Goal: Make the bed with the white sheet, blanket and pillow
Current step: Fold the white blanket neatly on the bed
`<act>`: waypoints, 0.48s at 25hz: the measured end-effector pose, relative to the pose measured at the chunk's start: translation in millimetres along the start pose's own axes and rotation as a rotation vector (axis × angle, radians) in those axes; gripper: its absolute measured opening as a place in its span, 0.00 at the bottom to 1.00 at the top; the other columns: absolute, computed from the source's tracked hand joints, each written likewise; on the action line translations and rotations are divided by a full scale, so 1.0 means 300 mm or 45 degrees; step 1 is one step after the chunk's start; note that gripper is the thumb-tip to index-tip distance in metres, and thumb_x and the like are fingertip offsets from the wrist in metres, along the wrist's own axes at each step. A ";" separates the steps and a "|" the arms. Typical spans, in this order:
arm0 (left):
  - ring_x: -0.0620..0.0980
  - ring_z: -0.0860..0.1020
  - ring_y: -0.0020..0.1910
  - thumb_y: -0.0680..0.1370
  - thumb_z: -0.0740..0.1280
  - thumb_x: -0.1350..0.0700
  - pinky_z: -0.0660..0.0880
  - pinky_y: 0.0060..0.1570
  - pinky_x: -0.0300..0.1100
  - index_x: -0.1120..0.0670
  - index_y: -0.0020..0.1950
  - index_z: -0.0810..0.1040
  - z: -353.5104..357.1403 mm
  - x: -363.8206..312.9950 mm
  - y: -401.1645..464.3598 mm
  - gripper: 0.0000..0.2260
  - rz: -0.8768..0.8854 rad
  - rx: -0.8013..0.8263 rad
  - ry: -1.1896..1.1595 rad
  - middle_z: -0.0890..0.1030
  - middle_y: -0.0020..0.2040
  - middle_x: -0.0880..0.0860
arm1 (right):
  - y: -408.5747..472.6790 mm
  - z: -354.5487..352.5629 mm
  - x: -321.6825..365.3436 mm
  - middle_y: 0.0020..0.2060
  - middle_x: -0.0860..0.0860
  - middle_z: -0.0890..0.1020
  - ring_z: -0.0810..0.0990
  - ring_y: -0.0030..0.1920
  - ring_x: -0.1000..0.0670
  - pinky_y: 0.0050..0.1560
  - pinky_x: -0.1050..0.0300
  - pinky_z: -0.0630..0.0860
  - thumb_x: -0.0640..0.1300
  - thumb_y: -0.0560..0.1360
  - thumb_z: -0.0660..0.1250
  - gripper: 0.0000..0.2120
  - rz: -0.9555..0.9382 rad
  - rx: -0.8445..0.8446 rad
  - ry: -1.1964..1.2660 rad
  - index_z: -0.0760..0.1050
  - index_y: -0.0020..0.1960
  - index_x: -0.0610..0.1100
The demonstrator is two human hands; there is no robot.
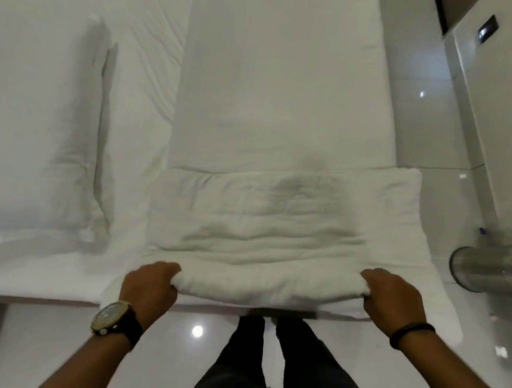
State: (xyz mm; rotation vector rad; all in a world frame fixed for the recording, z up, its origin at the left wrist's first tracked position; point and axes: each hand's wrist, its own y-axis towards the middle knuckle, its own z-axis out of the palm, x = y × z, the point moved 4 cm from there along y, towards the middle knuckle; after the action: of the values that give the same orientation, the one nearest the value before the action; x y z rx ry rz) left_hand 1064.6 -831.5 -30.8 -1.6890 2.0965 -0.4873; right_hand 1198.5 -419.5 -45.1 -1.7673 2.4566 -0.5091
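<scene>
A folded white blanket (270,225) lies across the near end of the bed, on the smooth white sheet (280,89). My left hand (148,286), with a watch on the wrist, grips the blanket's near folded edge at its left side. My right hand (393,297), with a dark band on the wrist, grips the same edge at its right side. A white pillow (37,136) lies on the adjoining mattress to the left, apart from both hands.
A shiny white tiled floor (420,120) runs along the bed's right side and under my legs (267,361). A metal cylindrical bin (485,270) stands at the right. A white cabinet (503,105) rises behind it.
</scene>
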 end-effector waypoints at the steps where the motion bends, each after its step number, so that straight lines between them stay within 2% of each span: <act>1: 0.60 0.85 0.42 0.67 0.62 0.57 0.74 0.39 0.45 0.51 0.43 0.84 -0.087 -0.016 0.051 0.12 0.021 -0.072 0.008 0.86 0.43 0.54 | 0.061 -0.079 0.014 0.29 0.47 0.77 0.77 0.28 0.39 0.27 0.57 0.65 0.30 0.56 0.71 0.12 -0.021 -0.065 -0.019 0.75 0.33 0.44; 3: 0.62 0.84 0.40 0.65 0.61 0.53 0.70 0.36 0.45 0.51 0.39 0.82 -0.283 -0.052 0.179 0.11 0.067 -0.235 0.094 0.86 0.40 0.55 | 0.224 -0.268 0.048 0.31 0.45 0.78 0.78 0.31 0.38 0.28 0.53 0.69 0.34 0.60 0.68 0.06 -0.092 -0.209 -0.080 0.76 0.33 0.44; 5: 0.63 0.83 0.43 0.71 0.62 0.50 0.70 0.40 0.48 0.51 0.41 0.82 -0.489 -0.092 0.347 0.10 0.089 -0.409 0.161 0.86 0.42 0.56 | 0.440 -0.467 0.092 0.35 0.44 0.80 0.80 0.38 0.37 0.36 0.47 0.73 0.38 0.64 0.65 0.04 -0.135 -0.300 -0.209 0.77 0.36 0.45; 7: 0.62 0.82 0.50 0.75 0.65 0.47 0.72 0.49 0.50 0.50 0.46 0.82 -0.674 -0.130 0.548 0.09 0.051 -0.482 0.231 0.85 0.48 0.55 | 0.676 -0.645 0.154 0.41 0.45 0.82 0.79 0.46 0.36 0.48 0.43 0.71 0.41 0.69 0.67 0.03 -0.160 -0.398 -0.384 0.79 0.41 0.47; 10: 0.62 0.80 0.54 0.77 0.66 0.48 0.71 0.60 0.54 0.50 0.48 0.80 -0.914 -0.186 0.871 0.07 0.004 -0.577 0.276 0.84 0.51 0.56 | 1.035 -0.808 0.197 0.49 0.46 0.81 0.75 0.54 0.38 0.60 0.39 0.65 0.40 0.75 0.61 0.09 -0.044 -0.458 -0.585 0.79 0.49 0.48; 12: 0.64 0.76 0.61 0.77 0.63 0.55 0.62 0.72 0.61 0.50 0.55 0.80 -1.010 -0.214 1.071 0.09 -0.027 -0.677 0.224 0.83 0.57 0.58 | 1.245 -0.849 0.190 0.52 0.45 0.79 0.73 0.57 0.38 0.64 0.38 0.64 0.39 0.75 0.60 0.11 0.062 -0.525 -0.558 0.78 0.53 0.47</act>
State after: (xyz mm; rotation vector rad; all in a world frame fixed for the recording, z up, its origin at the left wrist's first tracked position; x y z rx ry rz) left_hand 652.1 -696.5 72.5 -2.0093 2.4960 -0.0811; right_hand 776.5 -310.3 87.8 -1.7003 2.3823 0.3832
